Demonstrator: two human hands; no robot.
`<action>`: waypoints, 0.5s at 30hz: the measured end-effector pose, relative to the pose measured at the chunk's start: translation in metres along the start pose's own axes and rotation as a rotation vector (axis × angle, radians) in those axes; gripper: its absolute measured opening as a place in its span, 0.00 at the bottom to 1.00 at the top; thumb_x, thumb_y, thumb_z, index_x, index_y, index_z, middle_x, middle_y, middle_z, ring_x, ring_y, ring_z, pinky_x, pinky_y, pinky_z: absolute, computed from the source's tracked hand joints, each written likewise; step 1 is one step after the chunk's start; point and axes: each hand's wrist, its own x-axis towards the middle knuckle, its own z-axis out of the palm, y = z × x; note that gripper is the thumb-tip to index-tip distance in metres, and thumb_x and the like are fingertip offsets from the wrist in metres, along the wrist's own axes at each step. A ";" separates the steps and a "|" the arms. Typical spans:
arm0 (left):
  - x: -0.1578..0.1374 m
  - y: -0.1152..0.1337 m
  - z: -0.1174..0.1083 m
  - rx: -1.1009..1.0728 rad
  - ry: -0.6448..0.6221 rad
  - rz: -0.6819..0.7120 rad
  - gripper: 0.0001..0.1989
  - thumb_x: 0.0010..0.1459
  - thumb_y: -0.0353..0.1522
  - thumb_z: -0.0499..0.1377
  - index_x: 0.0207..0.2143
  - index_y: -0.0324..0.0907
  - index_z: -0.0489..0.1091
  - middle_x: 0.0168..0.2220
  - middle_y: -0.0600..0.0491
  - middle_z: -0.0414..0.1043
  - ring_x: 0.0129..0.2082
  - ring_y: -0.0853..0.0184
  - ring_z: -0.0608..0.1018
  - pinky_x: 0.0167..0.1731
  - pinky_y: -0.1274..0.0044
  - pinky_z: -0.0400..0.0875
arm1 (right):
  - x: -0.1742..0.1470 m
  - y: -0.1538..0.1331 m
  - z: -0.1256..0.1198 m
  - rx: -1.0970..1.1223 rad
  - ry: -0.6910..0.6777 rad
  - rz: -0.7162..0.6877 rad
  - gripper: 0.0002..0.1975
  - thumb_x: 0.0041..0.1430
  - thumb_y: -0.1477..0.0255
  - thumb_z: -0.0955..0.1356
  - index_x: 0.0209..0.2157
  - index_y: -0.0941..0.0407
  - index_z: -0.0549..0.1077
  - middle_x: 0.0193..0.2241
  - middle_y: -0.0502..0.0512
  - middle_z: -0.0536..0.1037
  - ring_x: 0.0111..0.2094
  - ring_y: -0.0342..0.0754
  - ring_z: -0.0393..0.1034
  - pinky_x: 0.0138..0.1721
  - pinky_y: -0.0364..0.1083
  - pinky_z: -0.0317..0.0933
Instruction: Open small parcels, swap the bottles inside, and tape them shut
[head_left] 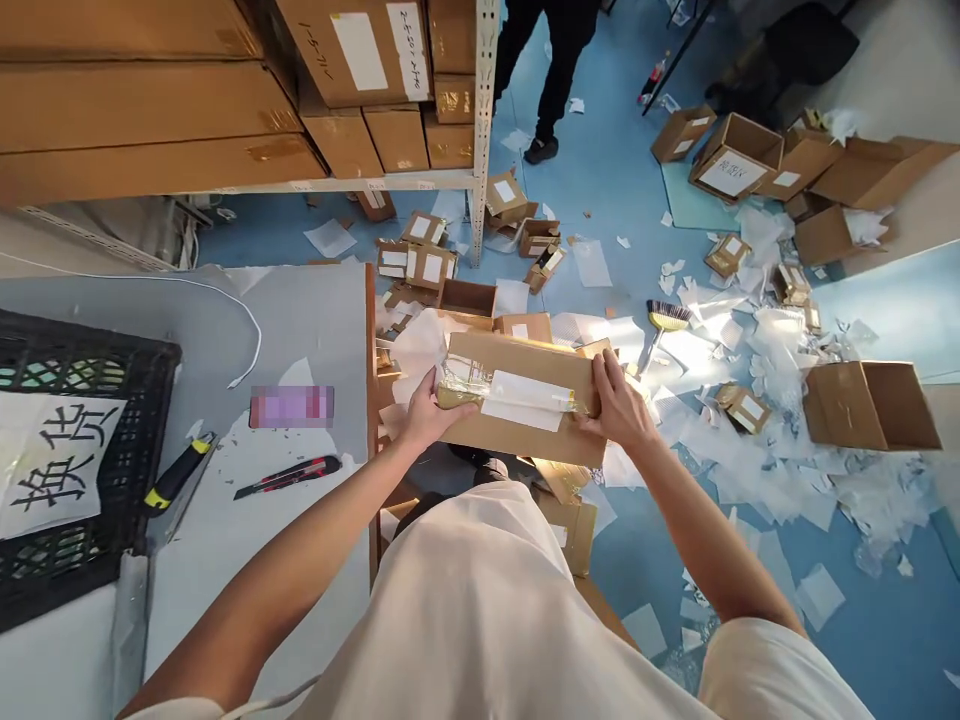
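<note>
A brown cardboard box (517, 440) with a white label and shiny clear tape is held out in front of my body, above the littered floor. My left hand (435, 412) grips its left end, the thumb lying over the taped face. At the right end, my right hand (616, 402) clasps the box, fingers over the top edge and thumb on the near side. To the left on the grey table (225, 570) lie a black and red utility knife (288, 477), a yellow and black cutter (180, 472) and a purple, partly blurred flat item (291, 407).
A black plastic crate (142, 400) with a paper sign stands on the table's left. Shelving (480, 130) stacked with cartons rises ahead. Cardboard boxes, paper scraps, plastic wrap and a brush (669, 316) litter the blue floor. A person's legs (551, 60) are beyond the shelf.
</note>
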 end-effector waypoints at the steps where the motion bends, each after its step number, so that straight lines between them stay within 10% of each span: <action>1: 0.000 -0.003 0.003 -0.004 -0.008 -0.003 0.33 0.37 0.39 0.70 0.47 0.40 0.66 0.43 0.49 0.74 0.43 0.60 0.76 0.44 0.69 0.71 | -0.003 0.002 -0.001 -0.004 -0.015 0.033 0.39 0.58 0.53 0.58 0.62 0.67 0.50 0.61 0.75 0.55 0.53 0.65 0.62 0.39 0.53 0.67; 5: 0.004 -0.032 0.011 -0.041 -0.066 -0.049 0.41 0.37 0.39 0.69 0.54 0.39 0.62 0.50 0.46 0.70 0.48 0.59 0.73 0.47 0.69 0.70 | -0.010 0.016 -0.006 0.069 -0.090 0.225 0.26 0.65 0.60 0.51 0.43 0.60 0.71 0.34 0.64 0.78 0.33 0.53 0.73 0.29 0.45 0.61; 8: 0.015 -0.057 0.014 -0.048 -0.054 -0.104 0.41 0.39 0.39 0.69 0.56 0.41 0.60 0.56 0.44 0.64 0.53 0.59 0.70 0.50 0.69 0.67 | -0.013 0.026 -0.008 0.146 -0.159 0.293 0.26 0.66 0.59 0.50 0.31 0.57 0.71 0.17 0.54 0.71 0.21 0.47 0.67 0.25 0.43 0.54; 15: 0.041 -0.076 0.058 0.128 0.122 -0.347 0.31 0.41 0.34 0.67 0.49 0.41 0.63 0.45 0.45 0.71 0.46 0.58 0.74 0.43 0.70 0.69 | -0.025 0.012 0.001 0.162 -0.203 0.161 0.24 0.65 0.57 0.51 0.29 0.56 0.67 0.18 0.54 0.70 0.19 0.46 0.63 0.22 0.43 0.45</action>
